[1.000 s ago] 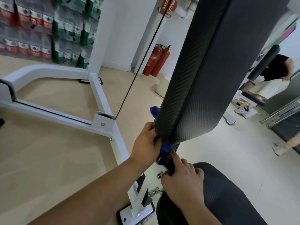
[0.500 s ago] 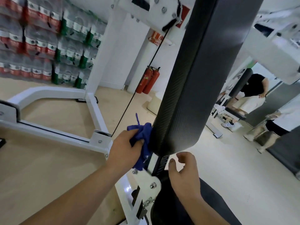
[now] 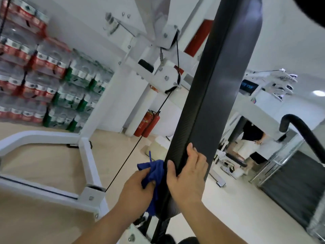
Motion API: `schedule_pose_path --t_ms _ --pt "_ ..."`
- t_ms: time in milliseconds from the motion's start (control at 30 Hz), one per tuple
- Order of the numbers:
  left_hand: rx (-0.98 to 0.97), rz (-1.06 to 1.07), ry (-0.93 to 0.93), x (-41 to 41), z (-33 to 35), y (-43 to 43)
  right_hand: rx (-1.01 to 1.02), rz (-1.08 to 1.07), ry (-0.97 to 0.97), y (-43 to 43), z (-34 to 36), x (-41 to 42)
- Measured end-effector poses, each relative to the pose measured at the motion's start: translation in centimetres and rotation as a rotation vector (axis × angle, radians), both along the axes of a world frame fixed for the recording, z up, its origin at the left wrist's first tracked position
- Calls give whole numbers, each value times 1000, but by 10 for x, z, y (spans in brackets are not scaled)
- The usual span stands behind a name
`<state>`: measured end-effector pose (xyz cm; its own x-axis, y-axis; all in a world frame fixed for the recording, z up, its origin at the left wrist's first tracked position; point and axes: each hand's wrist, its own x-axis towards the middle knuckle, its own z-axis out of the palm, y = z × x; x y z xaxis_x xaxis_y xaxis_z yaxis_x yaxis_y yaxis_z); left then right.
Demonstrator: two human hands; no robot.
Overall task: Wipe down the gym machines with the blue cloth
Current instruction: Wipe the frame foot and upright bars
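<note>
A tall black padded backrest (image 3: 209,95) of a white gym machine rises through the middle of the view. My left hand (image 3: 137,189) grips the bunched blue cloth (image 3: 153,171) and presses it against the pad's left side edge near its lower end. My right hand (image 3: 186,175) clasps the pad's front edge just to the right of the cloth, thumb on the left face, fingers wrapped onto the right. The pad's bottom end and its black mount show below my hands.
White machine frame (image 3: 88,166) spreads over the beige floor at left, with a black cable (image 3: 137,147) running up to a pulley (image 3: 167,80). Stacked water-bottle packs (image 3: 44,80) line the left wall. Two red extinguishers (image 3: 147,124) stand behind. A person (image 3: 253,143) stands at right.
My right hand has risen from below the pad and taken hold of its front edge. My left hand and the cloth stay at the pad's left edge. My view has tilted upward.
</note>
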<state>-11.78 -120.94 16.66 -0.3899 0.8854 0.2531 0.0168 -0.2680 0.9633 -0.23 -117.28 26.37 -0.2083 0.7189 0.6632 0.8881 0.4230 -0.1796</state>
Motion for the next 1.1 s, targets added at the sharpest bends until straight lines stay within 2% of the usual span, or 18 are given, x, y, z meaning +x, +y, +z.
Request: schedule_pose_path --t_ms 67,300,433,567,667,833,1000,1100 --pt "-2 -25 1 5 5 -1 -14 -1 8 0 5 -2" --pt "-64 58 180 12 12 -6 15 10 -12 -1 20 3" --pt "31 144 166 10 37 -2 36 83 81 -6 33 1" --pt "-117 36 282 10 49 -14 43 181 129 5 61 12" --pt "-176 43 204 -2 57 -38 -33 191 198 2 69 -6" --pt "-288 95 13 -18 87 -67 -169 90 157 -12 74 -29" --pt "-460 135 -71 -24 139 -110 -444 32 163 -44 115 -41" --pt "-545 188 -132 -29 175 -146 -688 40 141 -76 142 -52"
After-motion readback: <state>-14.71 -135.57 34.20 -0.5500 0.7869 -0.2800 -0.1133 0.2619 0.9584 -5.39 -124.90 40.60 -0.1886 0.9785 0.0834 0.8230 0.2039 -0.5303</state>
